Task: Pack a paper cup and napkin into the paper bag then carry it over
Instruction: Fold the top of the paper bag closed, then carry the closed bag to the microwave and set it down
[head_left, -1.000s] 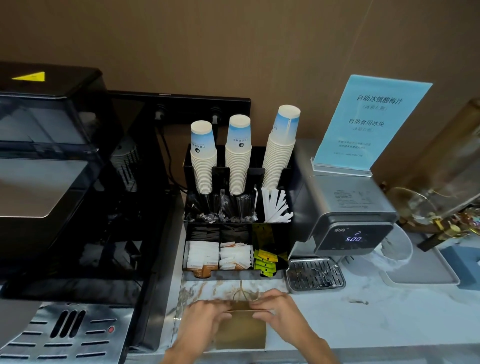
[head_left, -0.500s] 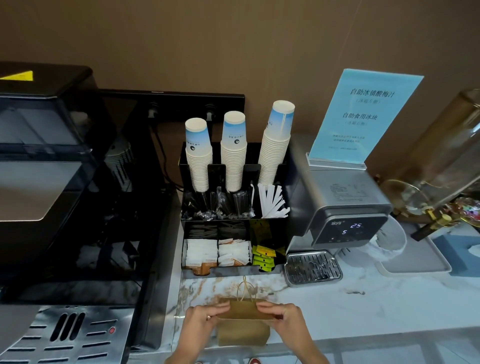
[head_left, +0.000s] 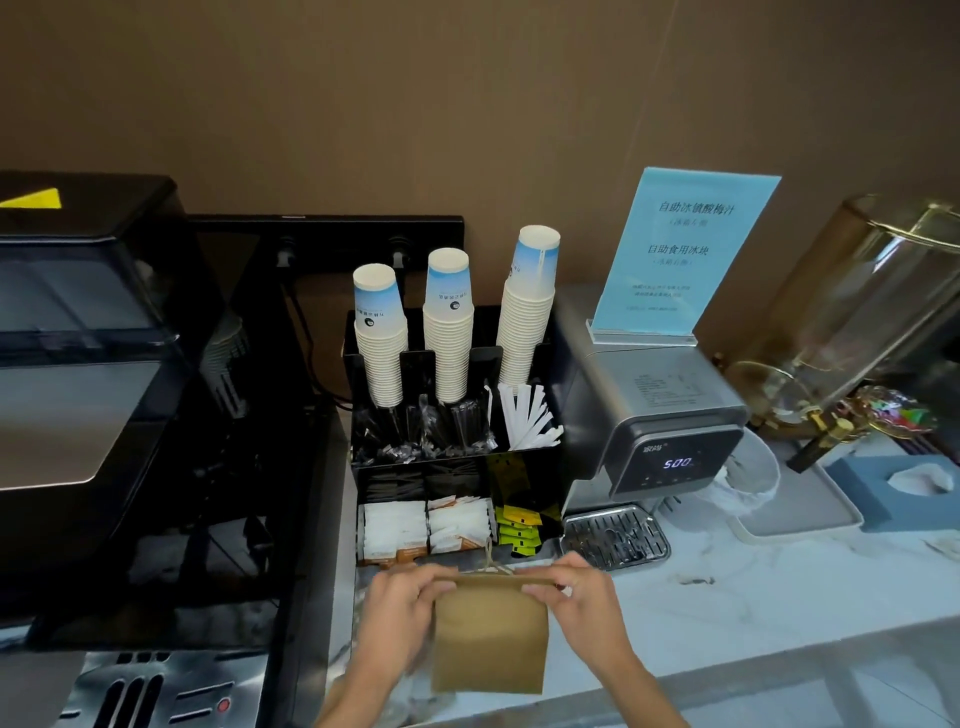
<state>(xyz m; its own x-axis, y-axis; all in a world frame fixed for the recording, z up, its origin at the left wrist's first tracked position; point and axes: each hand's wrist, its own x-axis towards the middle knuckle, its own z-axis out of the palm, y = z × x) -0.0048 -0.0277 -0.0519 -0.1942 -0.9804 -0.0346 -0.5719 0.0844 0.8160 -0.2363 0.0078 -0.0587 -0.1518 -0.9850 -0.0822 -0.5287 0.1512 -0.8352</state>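
A flat brown paper bag (head_left: 491, 639) with a twine handle stands on the marble counter near its front edge. My left hand (head_left: 402, 605) pinches the bag's top edge on the left, and my right hand (head_left: 576, 595) pinches it on the right. Behind the bag, a black organiser (head_left: 540, 470) holds three stacks of blue-and-white paper cups (head_left: 449, 327). White napkins (head_left: 395, 527) lie in its front left tray. The bag's mouth looks closed, and its inside is hidden.
A large black coffee machine (head_left: 104, 389) fills the left side. A grey water dispenser (head_left: 660, 421) with a drip tray (head_left: 615, 535) and a blue sign (head_left: 685, 249) stands right of the organiser. A glass drink dispenser (head_left: 857, 312) and a tissue box (head_left: 904, 486) are far right.
Both hands have raised the bag from lying flat on the counter to upright, still gripping its top edge. The view has shifted slightly.
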